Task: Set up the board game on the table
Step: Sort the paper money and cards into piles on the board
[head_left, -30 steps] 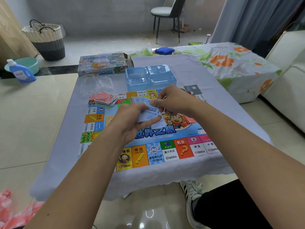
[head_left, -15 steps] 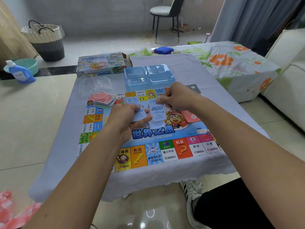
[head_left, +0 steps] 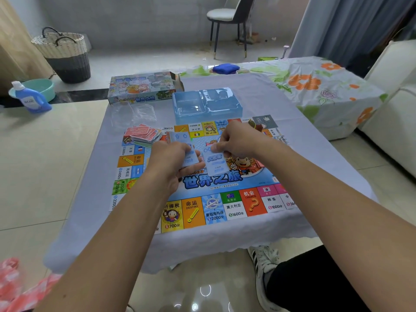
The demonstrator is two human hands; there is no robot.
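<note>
A colourful game board (head_left: 225, 203) lies unfolded on the low table's grey cloth (head_left: 236, 86). Above the board's centre my left hand (head_left: 167, 162) grips a stack of light-blue cards (head_left: 180, 137). My right hand (head_left: 236, 140) pinches a single blue card (head_left: 215, 164) by its top edge, just right of the stack. A loose pile of red-backed cards (head_left: 143, 132) rests on the board's far left corner. More red cards (head_left: 258, 164) peek out under my right wrist.
A blue plastic insert tray (head_left: 207, 104) and the game box (head_left: 141, 86) sit at the table's far side, with clear plastic wrap (head_left: 135, 113) between them. A flower-print covered surface (head_left: 315, 86) and a white sofa (head_left: 394, 113) lie to the right. A basket (head_left: 65, 55) stands at the back left.
My right hand has drawn one blue card off the stack and moved it to the right and down. My left hand keeps holding the stack in about the same place.
</note>
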